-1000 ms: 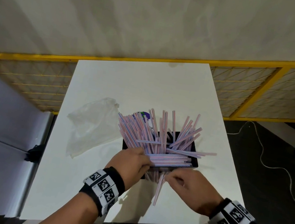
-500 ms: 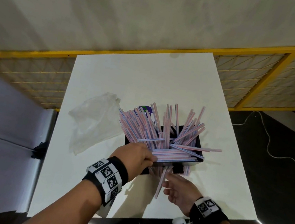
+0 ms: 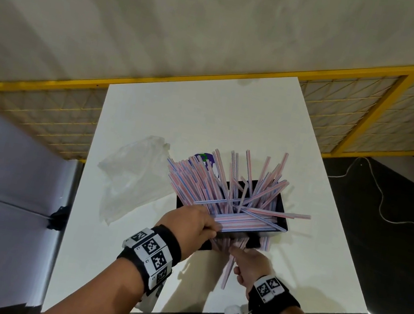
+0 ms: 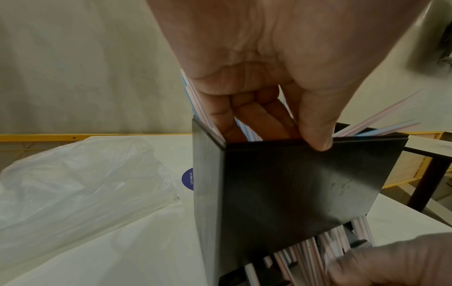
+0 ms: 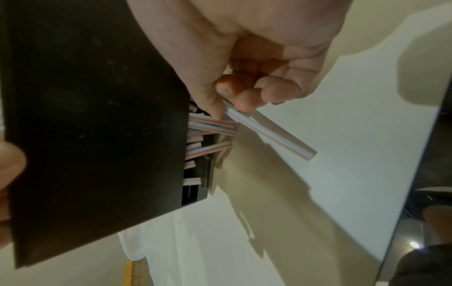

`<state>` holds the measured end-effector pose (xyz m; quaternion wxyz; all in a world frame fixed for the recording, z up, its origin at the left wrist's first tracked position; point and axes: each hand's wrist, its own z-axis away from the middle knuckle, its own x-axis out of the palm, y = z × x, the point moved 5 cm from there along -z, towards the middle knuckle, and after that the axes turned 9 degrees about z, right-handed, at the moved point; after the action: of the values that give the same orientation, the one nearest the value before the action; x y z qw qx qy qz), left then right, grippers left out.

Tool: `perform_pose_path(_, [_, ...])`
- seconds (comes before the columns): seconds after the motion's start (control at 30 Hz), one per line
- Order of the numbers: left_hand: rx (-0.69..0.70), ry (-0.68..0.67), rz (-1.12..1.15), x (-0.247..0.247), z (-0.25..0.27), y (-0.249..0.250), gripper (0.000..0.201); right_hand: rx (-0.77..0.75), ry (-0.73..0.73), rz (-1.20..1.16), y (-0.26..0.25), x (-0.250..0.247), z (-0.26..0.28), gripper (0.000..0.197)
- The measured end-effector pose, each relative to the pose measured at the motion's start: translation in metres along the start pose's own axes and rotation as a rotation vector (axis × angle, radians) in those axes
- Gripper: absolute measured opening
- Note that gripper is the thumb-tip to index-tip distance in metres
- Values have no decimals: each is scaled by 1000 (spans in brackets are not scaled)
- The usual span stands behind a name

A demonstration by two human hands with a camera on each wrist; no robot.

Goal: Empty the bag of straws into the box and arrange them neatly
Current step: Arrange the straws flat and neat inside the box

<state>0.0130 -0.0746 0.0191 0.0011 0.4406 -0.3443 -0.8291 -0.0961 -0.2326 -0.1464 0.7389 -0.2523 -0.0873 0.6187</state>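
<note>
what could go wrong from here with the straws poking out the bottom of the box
1. The box is lifted in the left hand; straws already stick out of its open bottom, so more may slide out.
2. The right hand pinches one straw; pulling could drag its neighbours out.
3. Straws lean over the rim and may spill onto the table.

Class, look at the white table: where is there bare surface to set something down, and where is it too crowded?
Bare: the far end of the table beyond the straws, and the strip right of the black box. Crowded: the plastic bag fills the box's left side; the left hand and right hand work at its near side.
</note>
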Motion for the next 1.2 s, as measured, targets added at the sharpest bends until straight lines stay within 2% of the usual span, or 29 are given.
perform_pose_path(0.27, [10,13,28,3,-1,-4,23,16,-156,131,9,-12,11,17])
perform_pose_path(0.47, [35,37,36,3,-2,-4,20,43,-251,37,9,-18,17,15])
perform_pose_path(0.6, [45,38,25,4,-3,-6,20,70,-286,-20,2,-15,20,5])
perform_pose_path(0.73, [53,28,15,5,-2,-5,21,75,-309,-23,-4,-15,19,27])
perform_pose_path(0.8, [50,23,5,5,-1,-5,22,68,-316,33,-2,-20,19,30])
perform_pose_path(0.9, [27,14,33,4,-2,-4,23,64,-337,154,3,-28,23,25])
perform_pose_path(1.0, [18,16,53,3,-2,-4,21,87,-386,352,6,-37,37,23])
perform_pose_path(1.07, [20,30,53,4,-4,-6,18,49,-434,522,6,-42,44,22])
perform_pose_path(1.2, [27,44,35,5,-6,-8,14,14,-413,765,10,-65,53,34])
